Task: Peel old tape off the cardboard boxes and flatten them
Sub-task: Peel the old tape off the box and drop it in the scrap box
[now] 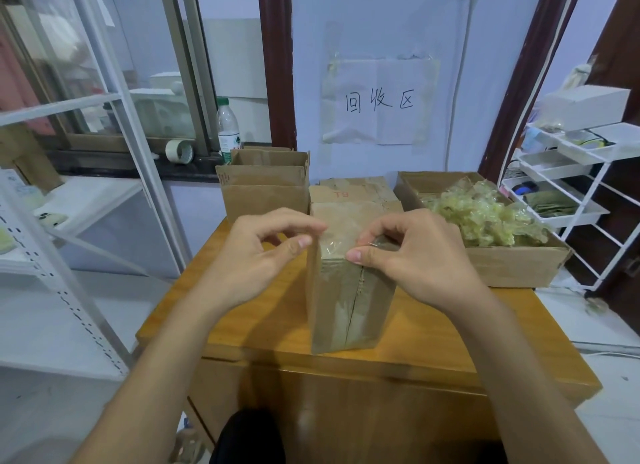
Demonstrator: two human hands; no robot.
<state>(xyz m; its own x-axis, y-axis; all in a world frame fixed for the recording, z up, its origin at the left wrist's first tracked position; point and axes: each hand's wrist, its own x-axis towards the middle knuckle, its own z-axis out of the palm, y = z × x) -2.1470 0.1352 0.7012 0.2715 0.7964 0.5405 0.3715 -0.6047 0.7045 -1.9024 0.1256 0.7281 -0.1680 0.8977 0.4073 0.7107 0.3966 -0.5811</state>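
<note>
Both hands (pixel 266 252) (pixel 412 255) atop the taped box (pixel 349 300).

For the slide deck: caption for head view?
Both hands pick at clear tape atop a box.

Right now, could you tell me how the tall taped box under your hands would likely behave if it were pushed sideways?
The taped box stands on a narrow end on the wooden table, so it would probably tip rather than slide. It is likely light, judging from the empty open boxes behind. Its glossy tape may feel slippery.
</note>
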